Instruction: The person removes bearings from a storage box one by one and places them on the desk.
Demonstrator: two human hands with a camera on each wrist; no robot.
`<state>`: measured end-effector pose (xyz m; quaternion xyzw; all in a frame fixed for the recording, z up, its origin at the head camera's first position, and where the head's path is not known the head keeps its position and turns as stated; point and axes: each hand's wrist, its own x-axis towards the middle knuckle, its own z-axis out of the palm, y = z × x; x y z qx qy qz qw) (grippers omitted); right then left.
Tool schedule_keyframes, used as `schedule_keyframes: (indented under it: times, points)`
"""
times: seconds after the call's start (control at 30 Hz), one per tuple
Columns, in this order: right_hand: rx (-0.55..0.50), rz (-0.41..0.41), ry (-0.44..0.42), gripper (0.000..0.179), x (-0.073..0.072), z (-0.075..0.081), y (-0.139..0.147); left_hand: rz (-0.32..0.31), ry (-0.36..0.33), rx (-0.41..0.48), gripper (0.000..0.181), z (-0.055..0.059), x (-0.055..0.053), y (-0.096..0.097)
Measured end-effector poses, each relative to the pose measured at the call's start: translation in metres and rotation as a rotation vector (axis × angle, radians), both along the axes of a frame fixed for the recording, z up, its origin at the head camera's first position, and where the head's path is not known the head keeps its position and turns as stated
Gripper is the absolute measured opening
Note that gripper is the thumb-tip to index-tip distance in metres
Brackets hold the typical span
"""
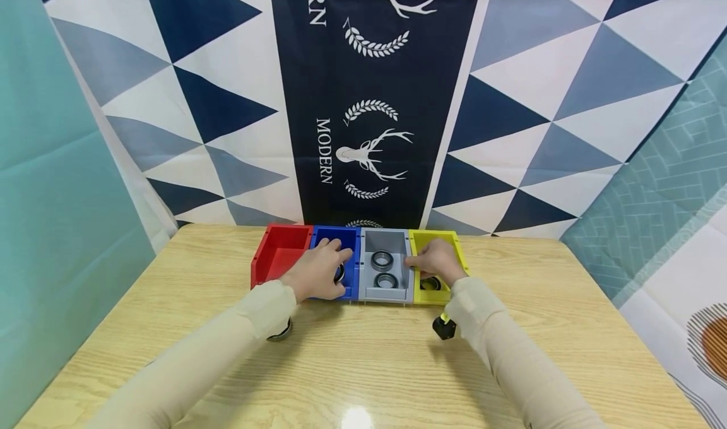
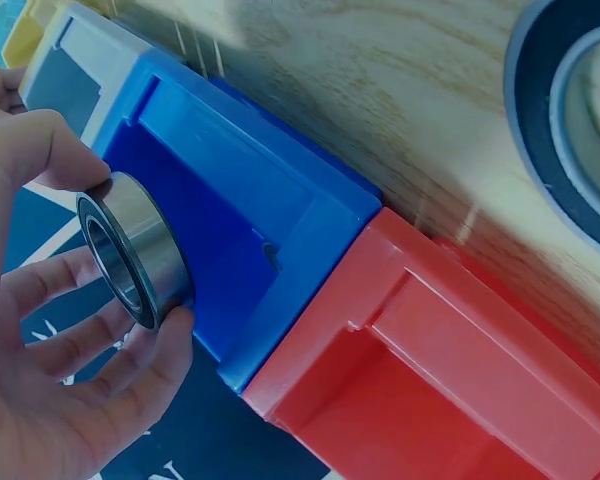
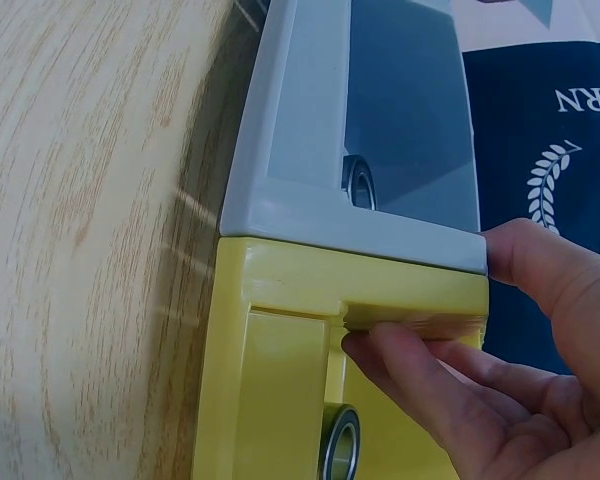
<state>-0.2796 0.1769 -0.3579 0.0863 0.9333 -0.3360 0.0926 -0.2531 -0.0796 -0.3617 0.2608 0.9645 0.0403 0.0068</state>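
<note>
A metal ball bearing (image 2: 162, 245) with a dark face is pinched between the thumb and fingers of my left hand (image 1: 320, 268), over the blue bin (image 2: 250, 165). My right hand (image 1: 440, 258) grips the side wall where the yellow bin (image 3: 280, 400) meets the grey bin (image 3: 300, 110). Its thumb lies at the grey side while the other fingers reach into the yellow bin. One bearing (image 3: 342, 440) stands in the yellow bin, near those fingers. Inside the grey bin are two bearings, one farther back (image 1: 375, 267) and one nearer the front.
The red bin (image 1: 284, 262) forms the left end of the row of joined bins. Another bearing (image 2: 540, 130) lies on the wooden table (image 1: 363, 366), in front of the red bin and partly behind my left sleeve. A patterned cloth (image 1: 363, 69) hangs behind the bins.
</note>
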Motion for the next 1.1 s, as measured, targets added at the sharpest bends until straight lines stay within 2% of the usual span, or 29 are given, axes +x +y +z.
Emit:
schedule_keyframes:
  times: [0.13, 0.3, 0.63, 1.1]
  points:
    - [0.004, -0.005, -0.003, 0.035, 0.0, -0.001, 0.0, -0.009, 0.0, 0.01, 0.067, 0.002, 0.007, -0.001]
    - [0.01, 0.002, -0.003, 0.041, -0.001, -0.001, 0.0, -0.024, 0.011, 0.002, 0.066, 0.002, 0.016, -0.002]
    - [-0.003, 0.014, 0.006, 0.048, -0.001, -0.001, 0.001, -0.051, 0.061, -0.007, 0.059, -0.002, 0.03, -0.008]
    - [-0.003, 0.001, 0.007, 0.046, -0.002, -0.003, 0.001, -0.105, 0.013, 0.03, 0.056, -0.011, 0.045, -0.02]
